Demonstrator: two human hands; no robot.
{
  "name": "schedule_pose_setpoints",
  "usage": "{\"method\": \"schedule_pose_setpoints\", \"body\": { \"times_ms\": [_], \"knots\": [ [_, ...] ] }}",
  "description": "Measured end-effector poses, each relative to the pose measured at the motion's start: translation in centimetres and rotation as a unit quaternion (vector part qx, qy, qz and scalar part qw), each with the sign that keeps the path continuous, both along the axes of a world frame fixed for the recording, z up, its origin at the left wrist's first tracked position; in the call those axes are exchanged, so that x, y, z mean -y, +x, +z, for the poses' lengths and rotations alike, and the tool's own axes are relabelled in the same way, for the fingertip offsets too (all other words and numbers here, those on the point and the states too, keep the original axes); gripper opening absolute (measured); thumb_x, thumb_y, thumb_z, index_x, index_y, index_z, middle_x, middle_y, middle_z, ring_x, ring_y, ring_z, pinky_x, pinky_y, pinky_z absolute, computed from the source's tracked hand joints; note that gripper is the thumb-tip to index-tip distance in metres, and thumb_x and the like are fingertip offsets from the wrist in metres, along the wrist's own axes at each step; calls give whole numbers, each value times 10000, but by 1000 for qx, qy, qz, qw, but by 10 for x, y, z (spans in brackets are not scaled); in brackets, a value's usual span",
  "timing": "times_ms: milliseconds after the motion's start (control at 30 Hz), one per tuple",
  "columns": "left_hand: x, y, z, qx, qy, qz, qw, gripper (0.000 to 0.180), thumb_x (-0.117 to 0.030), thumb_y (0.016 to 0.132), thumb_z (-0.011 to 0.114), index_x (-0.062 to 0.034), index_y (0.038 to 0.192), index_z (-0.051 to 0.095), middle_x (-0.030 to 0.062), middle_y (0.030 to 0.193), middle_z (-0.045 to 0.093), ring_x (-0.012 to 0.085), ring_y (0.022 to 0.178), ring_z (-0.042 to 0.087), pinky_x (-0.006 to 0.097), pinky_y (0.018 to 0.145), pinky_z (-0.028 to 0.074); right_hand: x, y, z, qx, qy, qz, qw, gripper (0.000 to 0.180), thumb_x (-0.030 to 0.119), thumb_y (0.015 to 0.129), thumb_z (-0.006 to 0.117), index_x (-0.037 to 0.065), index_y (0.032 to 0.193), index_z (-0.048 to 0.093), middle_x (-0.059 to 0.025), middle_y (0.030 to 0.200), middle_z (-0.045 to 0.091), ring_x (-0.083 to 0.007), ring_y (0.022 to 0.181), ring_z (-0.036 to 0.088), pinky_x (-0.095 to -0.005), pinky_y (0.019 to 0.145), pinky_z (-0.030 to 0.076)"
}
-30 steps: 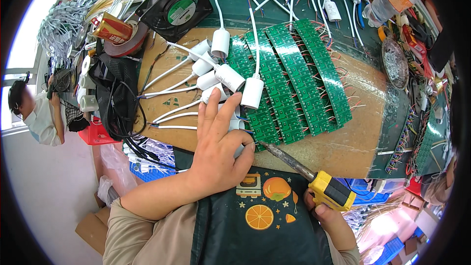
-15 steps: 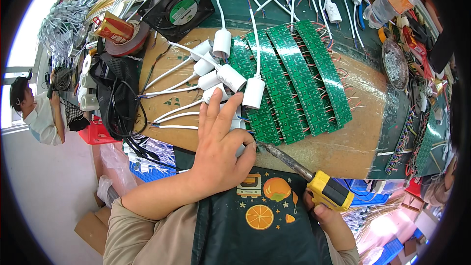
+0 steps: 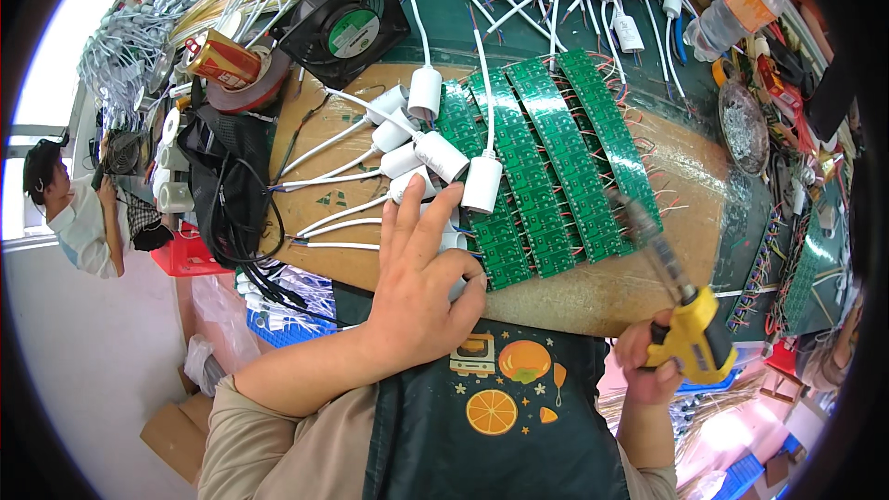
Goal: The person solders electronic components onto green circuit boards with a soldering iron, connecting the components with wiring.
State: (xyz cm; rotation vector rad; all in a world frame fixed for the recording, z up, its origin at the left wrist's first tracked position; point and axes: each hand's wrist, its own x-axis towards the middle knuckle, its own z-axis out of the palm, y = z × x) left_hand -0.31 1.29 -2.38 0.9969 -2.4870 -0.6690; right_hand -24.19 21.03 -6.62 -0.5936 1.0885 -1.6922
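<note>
On the table (image 3: 593, 292) below you, your left hand (image 3: 421, 282) lies flat with fingers spread, pressing on the white sockets (image 3: 435, 153) and their cords at the near edge of the green boards (image 3: 546, 162). Its thumb reaches toward the corner of the nearest board; the fingertips touch a socket. The boards lie side by side as long strips, slanting away from you, with thin red wires along their right edge. Your right hand (image 3: 653, 366) is off the table's near edge, its grip closed round the yellow handle of a soldering iron (image 3: 671, 301). The iron's tip points up and left, ending just over the right-hand boards; whether it touches them you cannot tell. Farther off lie a black fan (image 3: 344, 23), a tape roll (image 3: 243, 79) and more white sockets. At far left another person (image 3: 79, 213) sits.
</note>
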Motion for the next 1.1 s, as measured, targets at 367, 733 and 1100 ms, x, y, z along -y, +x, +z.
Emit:
{"method": "schedule_pose_setpoints", "body": {
  "times_ms": [367,733,1100],
  "knots": [
    [-1,3,6,31,16,5,999,135,-111,731,714,-103,810,604,193,1446,373,481,1389,223,636,1078,189,38,-38,-8,-31,-98,-105,989,587,402,915,573,7,1302,379,-14,661,423,-105,489,398,-247,456,366],
    [60,58,29,163,-44,-8,986,525,-247,635,827,-115,1083,585,216,1425,375,435,1280,397,503,1057,336,41,-37,-7,-38,-83,-111,990,562,392,923,543,5,1298,385,-7,652,414,-97,484,388,-240,457,359],
    [72,48,4,139,-82,26,986,237,-59,678,636,-80,904,567,148,946,514,369,944,546,433,809,455,39,-39,-14,-30,-72,-121,990,559,402,921,548,15,1297,401,-6,632,430,-116,476,407,-260,453,360]
  ]
}}
